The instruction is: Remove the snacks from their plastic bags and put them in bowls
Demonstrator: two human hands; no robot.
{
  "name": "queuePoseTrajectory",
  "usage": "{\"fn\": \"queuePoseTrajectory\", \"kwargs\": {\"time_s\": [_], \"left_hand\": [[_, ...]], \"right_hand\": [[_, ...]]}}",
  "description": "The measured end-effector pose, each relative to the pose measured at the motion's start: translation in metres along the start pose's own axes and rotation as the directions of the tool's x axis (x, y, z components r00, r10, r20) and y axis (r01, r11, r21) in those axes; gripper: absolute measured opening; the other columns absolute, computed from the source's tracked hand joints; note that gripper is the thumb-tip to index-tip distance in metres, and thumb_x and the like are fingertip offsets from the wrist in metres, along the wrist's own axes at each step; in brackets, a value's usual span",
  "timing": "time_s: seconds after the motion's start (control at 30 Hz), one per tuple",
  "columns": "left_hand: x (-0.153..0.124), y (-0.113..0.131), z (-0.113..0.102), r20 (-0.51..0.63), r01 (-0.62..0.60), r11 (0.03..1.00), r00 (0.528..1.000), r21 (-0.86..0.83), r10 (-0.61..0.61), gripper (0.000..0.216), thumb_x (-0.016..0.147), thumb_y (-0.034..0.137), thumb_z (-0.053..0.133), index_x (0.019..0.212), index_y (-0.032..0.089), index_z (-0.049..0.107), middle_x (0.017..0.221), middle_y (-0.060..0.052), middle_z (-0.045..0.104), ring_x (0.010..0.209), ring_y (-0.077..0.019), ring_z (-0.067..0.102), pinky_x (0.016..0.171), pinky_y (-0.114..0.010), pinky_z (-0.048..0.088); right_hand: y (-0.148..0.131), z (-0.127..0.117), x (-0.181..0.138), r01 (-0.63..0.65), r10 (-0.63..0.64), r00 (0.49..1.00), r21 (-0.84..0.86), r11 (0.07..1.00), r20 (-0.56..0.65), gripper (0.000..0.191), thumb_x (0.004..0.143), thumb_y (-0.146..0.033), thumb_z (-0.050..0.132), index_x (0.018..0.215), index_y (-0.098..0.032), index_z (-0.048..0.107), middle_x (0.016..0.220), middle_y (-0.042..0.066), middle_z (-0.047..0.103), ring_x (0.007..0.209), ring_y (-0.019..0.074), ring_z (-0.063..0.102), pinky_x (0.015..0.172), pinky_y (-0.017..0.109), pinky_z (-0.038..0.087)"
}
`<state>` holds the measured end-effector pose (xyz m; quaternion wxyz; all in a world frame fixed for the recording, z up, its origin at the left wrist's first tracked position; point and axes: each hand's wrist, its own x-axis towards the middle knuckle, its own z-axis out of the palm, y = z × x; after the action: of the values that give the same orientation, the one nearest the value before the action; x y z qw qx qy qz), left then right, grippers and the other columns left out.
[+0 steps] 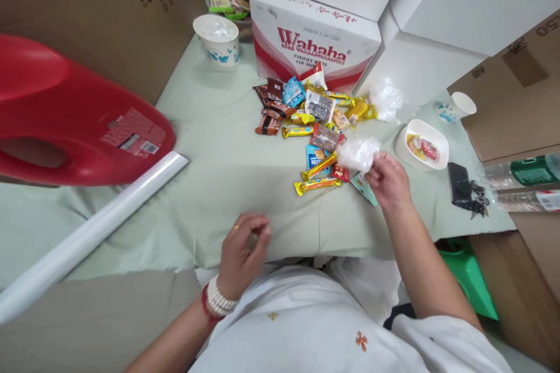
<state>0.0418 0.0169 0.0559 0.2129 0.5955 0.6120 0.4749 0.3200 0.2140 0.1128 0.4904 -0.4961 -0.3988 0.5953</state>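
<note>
My right hand (387, 181) is closed on a crumpled clear plastic bag (357, 153), held just above the near edge of a pile of wrapped snacks (312, 122) on the pale green tablecloth (219, 151). Yellow bars (317, 185) lie just left of that hand. My left hand (242, 250) hovers over the table's front edge with its fingers curled in a loose pinch; nothing shows between them. A white bead bracelet and a red string circle that wrist.
A Wahaha carton (312, 40) stands behind the snacks. A paper cup (217, 38) sits at the back left, a white dish (422, 144) with sweets, a phone with keys (466, 187) and bottles (525, 177) at right. A red jug (65, 116) and white roll (87, 233) lie left.
</note>
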Motion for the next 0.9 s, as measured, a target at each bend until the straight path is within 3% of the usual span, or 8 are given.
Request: {"fn": "queuePoseTrajectory", "kwargs": {"time_s": [0.1, 0.17, 0.3, 0.43, 0.57, 0.7, 0.77, 0.9], "left_hand": [[0.029, 0.028, 0.034, 0.065, 0.088, 0.976, 0.995, -0.197, -0.077, 0.012, 0.097, 0.03, 0.062, 0.103, 0.021, 0.067, 0.094, -0.005, 0.063, 0.081, -0.0155, 0.06, 0.07, -0.027, 0.052], [0.046, 0.038, 0.062, 0.134, 0.132, 0.951, 0.986, -0.278, -0.098, 0.037, 0.084, 0.037, 0.076, 0.116, 0.022, 0.068, 0.103, -0.007, 0.065, 0.084, -0.0177, 0.06, 0.069, -0.028, 0.051], [0.063, 0.03, 0.097, 0.271, 0.32, 0.841, 0.938, -0.437, -0.216, 0.017, 0.079, 0.035, 0.076, 0.084, 0.019, 0.075, 0.079, -0.003, 0.066, 0.069, -0.015, 0.056, 0.068, -0.029, 0.047], [0.063, 0.011, 0.093, 0.289, 0.526, 0.592, 0.844, -0.611, -0.452, 0.033, 0.068, 0.043, 0.085, 0.082, 0.017, 0.072, 0.071, 0.001, 0.065, 0.058, -0.0099, 0.05, 0.055, -0.024, 0.039], [0.058, 0.013, 0.084, 0.224, 0.538, 0.533, 0.81, -0.653, -0.542, 0.04, 0.067, 0.048, 0.088, 0.082, 0.016, 0.068, 0.061, 0.005, 0.058, 0.049, -0.0059, 0.044, 0.048, -0.021, 0.033], [0.055, 0.024, 0.083, 0.221, 0.516, 0.569, 0.833, -0.641, -0.507, 0.042, 0.069, 0.052, 0.087, 0.082, 0.017, 0.067, 0.06, 0.006, 0.056, 0.047, -0.0055, 0.044, 0.047, -0.02, 0.032], [0.056, 0.026, 0.077, 0.272, 0.542, 0.547, 0.823, -0.638, -0.498, 0.045, 0.066, 0.051, 0.09, 0.083, 0.017, 0.067, 0.062, 0.005, 0.058, 0.048, -0.0056, 0.044, 0.046, -0.02, 0.032], [0.059, 0.017, 0.055, 0.523, 0.69, 0.448, 0.723, -0.568, -0.451, 0.047, 0.059, 0.044, 0.096, 0.087, 0.016, 0.071, 0.067, 0.003, 0.059, 0.052, -0.0059, 0.044, 0.049, -0.02, 0.033]], "right_hand": [[0.035, 0.01, -0.06, -0.148, 0.147, 0.989, 0.058, 0.987, 0.026, 0.048, 0.065, -0.049, 0.092, 0.072, -0.021, 0.054, 0.058, -0.008, 0.037, 0.047, 0.0048, 0.027, 0.037, 0.014, 0.021], [0.049, 0.017, -0.083, -0.213, 0.209, 0.975, 0.063, 0.975, 0.07, 0.047, 0.067, -0.051, 0.091, 0.071, -0.021, 0.055, 0.057, -0.008, 0.037, 0.047, 0.0051, 0.027, 0.037, 0.015, 0.022], [0.043, 0.007, -0.092, -0.27, 0.266, 0.951, 0.001, 0.963, 0.159, 0.045, 0.067, -0.053, 0.09, 0.072, -0.022, 0.058, 0.055, -0.007, 0.038, 0.047, 0.0063, 0.029, 0.038, 0.017, 0.022], [0.011, -0.026, -0.064, -0.097, 0.1, 0.994, -0.076, 0.992, 0.038, 0.044, 0.067, -0.055, 0.088, 0.075, -0.023, 0.059, 0.059, -0.005, 0.045, 0.049, 0.0084, 0.037, 0.04, 0.02, 0.027], [0.002, -0.027, -0.045, 0.053, -0.088, 0.991, -0.299, 0.953, -0.104, 0.047, 0.076, -0.066, 0.078, 0.094, -0.024, 0.068, 0.092, 0.003, 0.067, 0.062, 0.0122, 0.052, 0.049, 0.024, 0.043], [0.026, 0.006, -0.068, 0.226, -0.126, 0.962, -0.448, 0.865, 0.242, 0.044, 0.077, -0.057, 0.082, 0.108, -0.027, 0.073, 0.107, 0.005, 0.072, 0.088, 0.0196, 0.063, 0.074, 0.031, 0.053], [0.039, 0.015, -0.081, 0.206, -0.041, 0.926, -0.411, 0.888, 0.375, 0.035, 0.079, -0.055, 0.08, 0.097, -0.026, 0.075, 0.094, 0.003, 0.073, 0.087, 0.0199, 0.064, 0.078, 0.032, 0.053], [0.046, -0.002, -0.083, -0.038, 0.082, 0.973, -0.206, 0.978, 0.214, 0.038, 0.075, -0.058, 0.083, 0.078, -0.022, 0.069, 0.069, -0.003, 0.061, 0.06, 0.0125, 0.051, 0.057, 0.026, 0.047]]}}
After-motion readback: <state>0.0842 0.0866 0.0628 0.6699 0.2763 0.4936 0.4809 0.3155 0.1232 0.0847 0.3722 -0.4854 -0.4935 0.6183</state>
